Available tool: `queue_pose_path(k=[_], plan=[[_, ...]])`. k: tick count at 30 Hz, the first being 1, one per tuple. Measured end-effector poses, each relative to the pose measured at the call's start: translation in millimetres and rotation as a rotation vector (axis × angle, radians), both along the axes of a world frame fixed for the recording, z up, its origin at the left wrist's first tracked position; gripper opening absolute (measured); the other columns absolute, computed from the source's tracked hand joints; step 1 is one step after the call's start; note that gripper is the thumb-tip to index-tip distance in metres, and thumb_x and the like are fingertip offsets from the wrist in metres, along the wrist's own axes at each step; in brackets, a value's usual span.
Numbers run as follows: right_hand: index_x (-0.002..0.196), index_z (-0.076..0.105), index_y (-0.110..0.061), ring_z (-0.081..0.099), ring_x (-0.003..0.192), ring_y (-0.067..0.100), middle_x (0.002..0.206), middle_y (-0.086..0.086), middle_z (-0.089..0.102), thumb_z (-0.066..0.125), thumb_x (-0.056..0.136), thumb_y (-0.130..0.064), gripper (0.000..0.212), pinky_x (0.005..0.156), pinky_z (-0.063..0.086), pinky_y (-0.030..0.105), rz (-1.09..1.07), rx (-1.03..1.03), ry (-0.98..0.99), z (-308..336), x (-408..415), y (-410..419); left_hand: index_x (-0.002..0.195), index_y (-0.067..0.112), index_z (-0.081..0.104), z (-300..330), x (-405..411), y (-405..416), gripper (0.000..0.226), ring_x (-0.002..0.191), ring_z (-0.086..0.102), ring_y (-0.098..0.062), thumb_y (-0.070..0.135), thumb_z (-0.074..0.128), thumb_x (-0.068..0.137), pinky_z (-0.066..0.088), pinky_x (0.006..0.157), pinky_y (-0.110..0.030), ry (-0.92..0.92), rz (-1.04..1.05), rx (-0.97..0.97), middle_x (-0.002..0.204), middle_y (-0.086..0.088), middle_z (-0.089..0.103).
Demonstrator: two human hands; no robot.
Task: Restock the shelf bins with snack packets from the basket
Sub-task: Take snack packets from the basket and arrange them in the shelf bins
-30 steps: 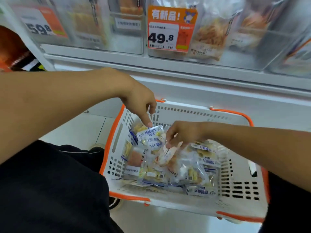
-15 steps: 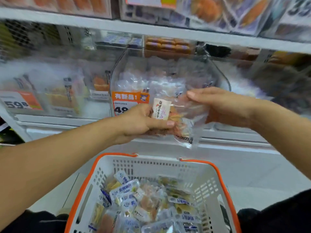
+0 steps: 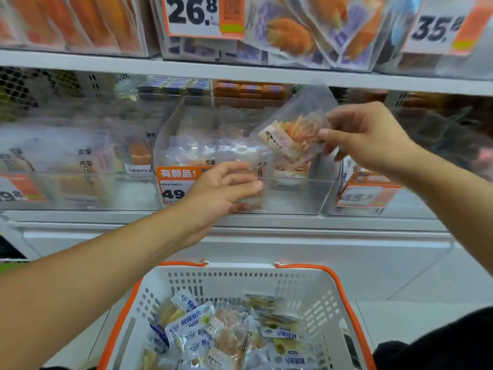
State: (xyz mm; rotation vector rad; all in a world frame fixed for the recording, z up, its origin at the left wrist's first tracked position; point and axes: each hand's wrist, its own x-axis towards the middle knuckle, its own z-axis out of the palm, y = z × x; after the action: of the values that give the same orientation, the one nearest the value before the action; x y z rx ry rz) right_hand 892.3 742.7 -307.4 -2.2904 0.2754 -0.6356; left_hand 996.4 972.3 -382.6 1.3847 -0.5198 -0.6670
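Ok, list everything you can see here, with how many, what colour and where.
Packet: one, clear with orange strips, held above the middle bin.
Bin: one, clear, middle shelf, packets inside.
Basket: one, white with orange rim, bottom centre.
Basket packets: many, blue-white and clear, piled inside.
Price tags: several, orange and white, on bin fronts.
Left hand: at the bin front, on a clear packet.
Right hand: pinching the held packet.
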Motion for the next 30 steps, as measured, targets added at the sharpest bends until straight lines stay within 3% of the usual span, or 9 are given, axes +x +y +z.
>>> queue_pose_path(k=[3, 5, 8, 11, 16, 21, 24, 28, 30], plan=[[0.096, 0.076, -0.017, 0.065, 0.069, 0.008, 0.084, -0.006, 0.072, 0.068, 0.092, -0.014, 0.01, 0.072, 0.052, 0.027, -0.127, -0.444, -0.007, 1, 0, -21, 0.124, 0.018, 0.059, 1, 5, 1, 0.04, 0.102, 0.07, -0.018, 0.007, 0.069, 0.088, 0.058, 0.086, -0.038, -0.091, 0.016, 0.051, 0.111, -0.001, 0.072], [0.095, 0.077, -0.02, 0.058, 0.072, 0.008, 0.083, -0.008, 0.07, 0.068, 0.09, -0.015, 0.011, 0.074, 0.044, 0.025, -0.135, -0.591, 0.055, -7, 5, -24, 0.121, 0.02, 0.06, 1, 6, 1, 0.036, 0.099, 0.071, -0.019, 0.006, 0.067, 0.089, 0.059, 0.079, -0.034, -0.159, 0.022, 0.077, 0.106, 0.001, 0.074], [0.091, 0.078, -0.018, 0.062, 0.078, 0.023, 0.088, 0.004, 0.075, 0.071, 0.088, -0.018, 0.008, 0.074, 0.05, 0.035, -0.113, -0.703, 0.182, -21, 23, -29, 0.122, 0.019, 0.059, -3, 7, -1, 0.036, 0.095, 0.071, -0.02, 0.004, 0.065, 0.09, 0.058, 0.073, -0.029, -0.224, 0.038, 0.112, 0.104, 0.0, 0.074], [0.093, 0.079, -0.021, 0.064, 0.091, 0.035, 0.09, 0.009, 0.074, 0.072, 0.087, -0.024, 0.01, 0.077, 0.05, 0.038, -0.149, -0.752, 0.256, -24, 38, -29, 0.121, 0.019, 0.06, -7, 7, -3, 0.035, 0.093, 0.071, -0.022, 0.003, 0.065, 0.09, 0.058, 0.072, -0.03, -0.245, 0.047, 0.126, 0.104, -0.003, 0.073], [0.095, 0.075, -0.025, 0.06, 0.101, 0.033, 0.093, 0.007, 0.07, 0.073, 0.085, -0.032, 0.012, 0.095, 0.035, 0.043, -0.215, -0.87, 0.393, -28, 54, -23, 0.117, 0.019, 0.061, -12, 8, -6, 0.032, 0.088, 0.071, -0.02, 0.003, 0.065, 0.09, 0.057, 0.07, -0.032, -0.27, 0.058, 0.151, 0.098, -0.001, 0.074], [0.078, 0.062, -0.018, 0.053, 0.08, 0.034, 0.069, 0.002, 0.05, 0.073, 0.08, -0.033, 0.019, 0.079, 0.033, 0.043, -0.226, -0.78, 0.426, -31, 57, -23, 0.121, 0.016, 0.059, -14, 8, -5, 0.033, 0.09, 0.071, -0.024, 0.004, 0.065, 0.091, 0.057, 0.068, -0.031, -0.293, 0.051, 0.164, 0.098, -0.004, 0.074], [0.07, 0.049, -0.019, 0.049, 0.076, 0.033, 0.064, 0.0, 0.041, 0.069, 0.081, -0.032, 0.026, 0.078, 0.034, 0.044, -0.218, -0.774, 0.456, -30, 53, -21, 0.12, 0.017, 0.059, -14, 8, -5, 0.033, 0.092, 0.071, -0.026, 0.004, 0.065, 0.091, 0.056, 0.069, -0.032, -0.292, 0.042, 0.165, 0.097, -0.002, 0.074], [0.099, 0.064, -0.016, 0.058, 0.094, 0.036, 0.089, 0.007, 0.061, 0.067, 0.085, -0.034, 0.022, 0.088, 0.04, 0.048, -0.213, -0.825, 0.472, -22, 43, -10, 0.119, 0.015, 0.058, -11, 7, -6, 0.032, 0.089, 0.071, -0.023, 0.004, 0.065, 0.091, 0.056, 0.068, -0.032, -0.292, 0.02, 0.151, 0.098, -0.003, 0.074], [0.111, 0.065, -0.017, 0.059, 0.102, 0.034, 0.107, 0.008, 0.066, 0.065, 0.087, -0.033, 0.028, 0.09, 0.044, 0.048, -0.215, -0.884, 0.342, -17, 34, 1, 0.112, 0.012, 0.058, -9, 6, -6, 0.025, 0.085, 0.071, -0.021, 0.004, 0.066, 0.09, 0.056, 0.066, -0.03, -0.305, 0.013, 0.145, 0.097, -0.004, 0.074]])
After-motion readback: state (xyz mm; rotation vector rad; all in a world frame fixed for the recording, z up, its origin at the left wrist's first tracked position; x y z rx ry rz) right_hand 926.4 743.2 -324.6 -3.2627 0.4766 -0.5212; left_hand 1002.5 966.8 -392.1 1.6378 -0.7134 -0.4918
